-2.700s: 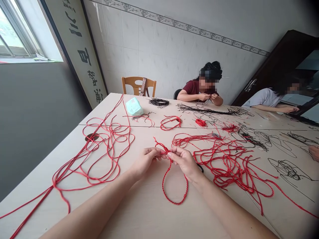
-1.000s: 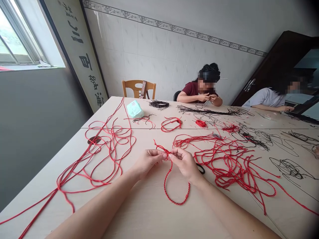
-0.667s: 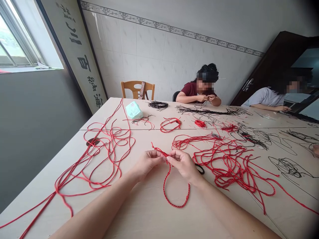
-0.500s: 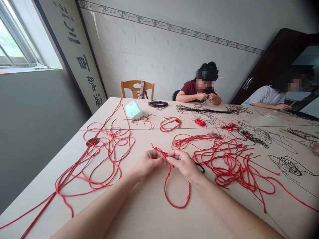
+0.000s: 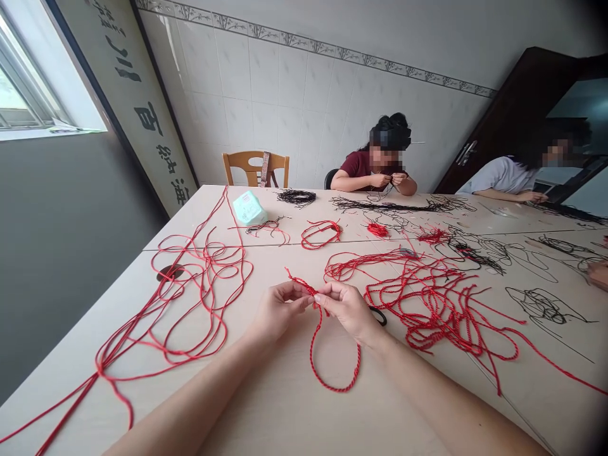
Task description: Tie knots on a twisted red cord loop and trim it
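Observation:
Between my two hands is a twisted red cord, pinched at a knotted spot above the table. Its loop hangs down below the fingers, and a short end sticks out past the left fingertips. My left hand is closed on the cord with thumb against fingers. My right hand pinches it close by, the thumbs nearly meeting. Fingers hide most of the knot. Partly behind my right wrist lies a black ring-shaped handle.
Loose smooth red cord spreads over the left side. A pile of twisted red cords lies at right, with black cords beyond. A pale green box stands at the back. Two people sit across the table.
The whole view has shifted slightly. Both hands keep their pinch on the red cord, with only small finger movement; the loop still hangs below.

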Demonstrator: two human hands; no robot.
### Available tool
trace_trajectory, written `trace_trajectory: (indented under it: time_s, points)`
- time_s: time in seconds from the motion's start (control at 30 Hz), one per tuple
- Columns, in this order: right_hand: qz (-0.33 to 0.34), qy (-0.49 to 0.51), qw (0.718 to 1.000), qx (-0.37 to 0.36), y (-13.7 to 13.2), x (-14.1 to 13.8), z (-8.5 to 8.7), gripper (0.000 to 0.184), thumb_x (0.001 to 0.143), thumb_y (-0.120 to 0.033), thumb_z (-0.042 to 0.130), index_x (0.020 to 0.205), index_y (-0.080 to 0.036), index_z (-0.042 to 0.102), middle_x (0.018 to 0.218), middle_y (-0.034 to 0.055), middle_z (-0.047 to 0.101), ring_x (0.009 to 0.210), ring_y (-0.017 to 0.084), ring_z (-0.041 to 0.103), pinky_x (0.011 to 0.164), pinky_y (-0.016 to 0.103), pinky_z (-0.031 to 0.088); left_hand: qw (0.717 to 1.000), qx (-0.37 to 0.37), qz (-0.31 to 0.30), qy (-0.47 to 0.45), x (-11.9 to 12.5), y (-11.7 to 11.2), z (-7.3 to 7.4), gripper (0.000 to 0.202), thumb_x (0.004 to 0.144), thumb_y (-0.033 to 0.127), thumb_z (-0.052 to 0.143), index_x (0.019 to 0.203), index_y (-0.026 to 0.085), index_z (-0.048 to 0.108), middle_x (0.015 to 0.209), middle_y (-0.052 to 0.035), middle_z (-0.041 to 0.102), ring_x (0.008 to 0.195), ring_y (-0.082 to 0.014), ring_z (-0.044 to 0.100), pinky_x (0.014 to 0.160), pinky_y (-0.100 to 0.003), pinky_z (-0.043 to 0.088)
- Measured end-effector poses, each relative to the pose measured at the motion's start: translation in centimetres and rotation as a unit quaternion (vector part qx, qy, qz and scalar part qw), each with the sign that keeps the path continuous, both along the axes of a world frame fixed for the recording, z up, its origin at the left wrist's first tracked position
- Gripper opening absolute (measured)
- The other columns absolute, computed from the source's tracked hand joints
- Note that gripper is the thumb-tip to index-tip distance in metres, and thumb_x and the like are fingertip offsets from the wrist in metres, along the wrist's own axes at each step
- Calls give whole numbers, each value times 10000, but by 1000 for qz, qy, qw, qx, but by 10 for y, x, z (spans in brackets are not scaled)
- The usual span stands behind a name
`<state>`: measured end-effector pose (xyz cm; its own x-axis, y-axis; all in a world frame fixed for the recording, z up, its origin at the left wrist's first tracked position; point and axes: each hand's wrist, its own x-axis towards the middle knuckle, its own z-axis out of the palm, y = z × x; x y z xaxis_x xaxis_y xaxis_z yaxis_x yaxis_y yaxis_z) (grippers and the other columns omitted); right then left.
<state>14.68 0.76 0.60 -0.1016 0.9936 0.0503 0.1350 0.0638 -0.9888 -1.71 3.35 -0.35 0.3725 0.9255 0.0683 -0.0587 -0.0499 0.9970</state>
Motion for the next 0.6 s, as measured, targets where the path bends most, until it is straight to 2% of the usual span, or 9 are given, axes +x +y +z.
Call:
trace_trajectory:
  time_s: [0.1, 0.33, 0.47, 0.6]
  points:
    - [2, 25, 1000, -12, -1, -1, 1, 218, 726, -358, 642, 774, -148, 611, 607, -36, 513, 532, 75, 381, 500, 218, 283, 1000, 24, 13, 8, -1, 0, -2, 238, 698, 370, 685, 761, 142, 656, 752, -55, 656, 694, -138, 555, 664, -255, 436]
    - [6, 79, 996, -40, -2, -2, 5, 202, 688, -323, 680, 778, -147, 640, 617, -33, 537, 534, 69, 378, 503, 214, 279, 1000, -11, -17, -15, -2, 1, -3, 254, 708, 366, 684, 833, 146, 660, 802, -53, 663, 732, -140, 569, 699, -258, 434]
    - [7, 105, 992, -62, -3, -2, 7, 206, 681, -322, 684, 792, -149, 668, 642, -21, 568, 531, 68, 381, 505, 218, 281, 1000, -9, -3, 0, -2, 0, 1, 247, 696, 374, 690, 801, 151, 677, 769, -43, 659, 704, -132, 548, 673, -247, 420]
    - [29, 123, 989, -75, -1, -1, 5, 217, 672, -319, 692, 803, -146, 690, 685, -1, 602, 536, 67, 382, 498, 214, 280, 1000, -9, -18, 5, -2, -2, 7, 258, 686, 377, 697, 793, 143, 681, 757, -46, 653, 682, -125, 532, 664, -244, 411]
